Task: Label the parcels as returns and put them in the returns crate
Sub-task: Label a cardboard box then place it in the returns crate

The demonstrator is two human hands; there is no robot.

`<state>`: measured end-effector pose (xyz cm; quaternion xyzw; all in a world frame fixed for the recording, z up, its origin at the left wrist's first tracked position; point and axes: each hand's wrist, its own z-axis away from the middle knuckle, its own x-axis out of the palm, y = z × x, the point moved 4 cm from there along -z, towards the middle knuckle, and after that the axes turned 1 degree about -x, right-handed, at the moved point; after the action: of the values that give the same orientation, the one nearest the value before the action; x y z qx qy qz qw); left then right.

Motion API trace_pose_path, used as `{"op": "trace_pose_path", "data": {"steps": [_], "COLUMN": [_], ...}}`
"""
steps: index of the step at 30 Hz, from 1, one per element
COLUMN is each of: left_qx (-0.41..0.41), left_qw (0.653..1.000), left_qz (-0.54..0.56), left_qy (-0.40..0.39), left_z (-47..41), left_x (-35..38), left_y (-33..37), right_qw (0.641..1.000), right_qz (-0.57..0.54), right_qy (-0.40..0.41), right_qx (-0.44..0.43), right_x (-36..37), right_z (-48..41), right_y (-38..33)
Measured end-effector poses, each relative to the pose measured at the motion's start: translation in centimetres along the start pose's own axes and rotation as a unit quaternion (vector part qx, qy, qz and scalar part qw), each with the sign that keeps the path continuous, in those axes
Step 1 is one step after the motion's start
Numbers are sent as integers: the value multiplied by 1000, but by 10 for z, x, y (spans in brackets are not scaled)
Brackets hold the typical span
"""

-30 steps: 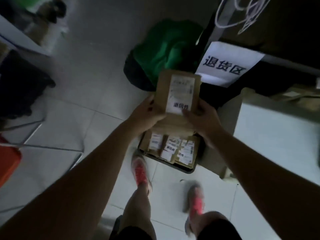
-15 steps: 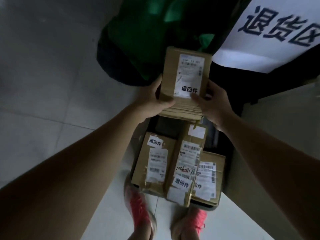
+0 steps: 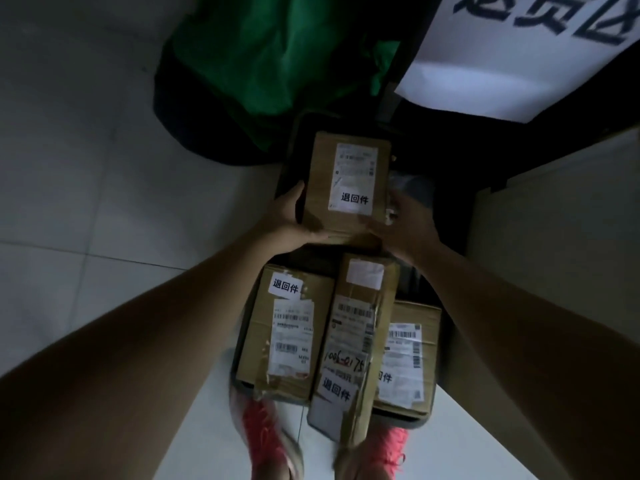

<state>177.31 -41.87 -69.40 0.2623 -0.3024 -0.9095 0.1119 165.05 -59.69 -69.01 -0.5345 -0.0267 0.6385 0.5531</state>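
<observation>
You are clamping the brown, white-labelled cardboard parcel point(image 3: 320, 181) between your left hand point(image 3: 289, 218) and right hand point(image 3: 407, 223) at the black plastic crate's point(image 3: 287, 164) far end.

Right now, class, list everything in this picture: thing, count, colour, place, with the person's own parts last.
held parcel: one, brown with white labels, over the crate's far end
parcels in crate: three, brown with white labels, near end, middle one on top
crate: one, black, on the floor
sign: one, white with dark characters, upper right
green bag: one, green, top centre beyond the crate
floor: pale tiles, left
shoes: two, pink-red, bottom edge
left hand: one, grips the held parcel's left edge
right hand: one, grips its right edge
</observation>
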Motion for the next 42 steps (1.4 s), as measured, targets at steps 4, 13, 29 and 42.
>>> {"op": "trace_pose_path", "data": {"steps": [4,13,29,42], "left_qx": [104,207,276,292], "left_qw": [969,840,797,799], "left_qz": [-197,-464,-464,-476], "left_qy": [102,192,270,223], "left_z": [52,230,602,702], "left_x": [-34,-89,-75,86], "left_y": [56,222,437,513], "right_qw": [985,925,935,940], "right_qz": [168,375,298,274], "right_qy": [21,23,190,202], "right_qx": [-33,-63,-17,15], "right_x": [-47,-211,-493,-616], "right_z": [32,159,508,624], "right_y": [-45,-187,-265,-155]}}
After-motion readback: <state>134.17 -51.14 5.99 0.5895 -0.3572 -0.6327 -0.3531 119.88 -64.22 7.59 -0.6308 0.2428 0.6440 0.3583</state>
